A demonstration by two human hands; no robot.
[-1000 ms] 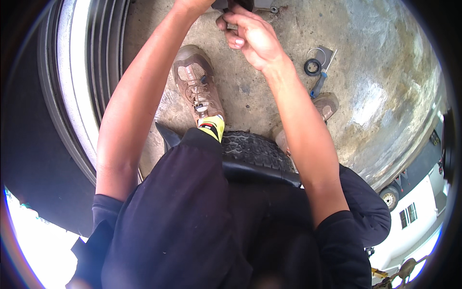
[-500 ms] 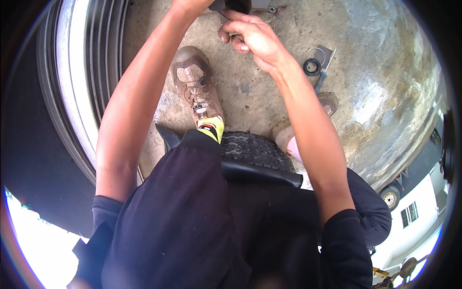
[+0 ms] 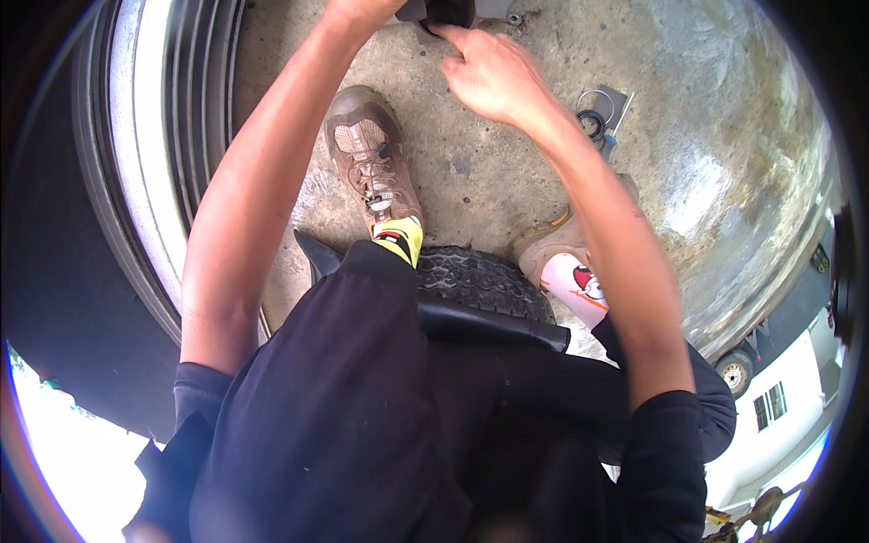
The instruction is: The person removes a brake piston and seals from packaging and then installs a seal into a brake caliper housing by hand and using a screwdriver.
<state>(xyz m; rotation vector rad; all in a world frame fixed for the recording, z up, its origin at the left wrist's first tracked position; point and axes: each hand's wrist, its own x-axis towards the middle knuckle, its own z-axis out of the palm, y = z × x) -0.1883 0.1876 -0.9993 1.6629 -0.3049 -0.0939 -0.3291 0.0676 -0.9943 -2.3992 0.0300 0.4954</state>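
Observation:
A dark, rounded, hollow-looking part is at the top edge, partly cut off, so its exact kind cannot be made out. My left hand reaches up against its left side, with the fingers beyond the picture's edge. From the right, my right hand stretches its index finger to the lower rim of the part. The thumb stands apart and the other fingers are bent under the palm; nothing shows in this hand.
Right of my right forearm, black rings lie by a dark flat piece on the concrete floor. A small metal piece is near the top. My shoe stands between my arms; a treaded tyre is below me.
My right hand has turned palm down and shifted right, its index finger now reaching to the dark part's rim. My right forearm has swung outward, uncovering the pink sock. My left arm has barely moved.

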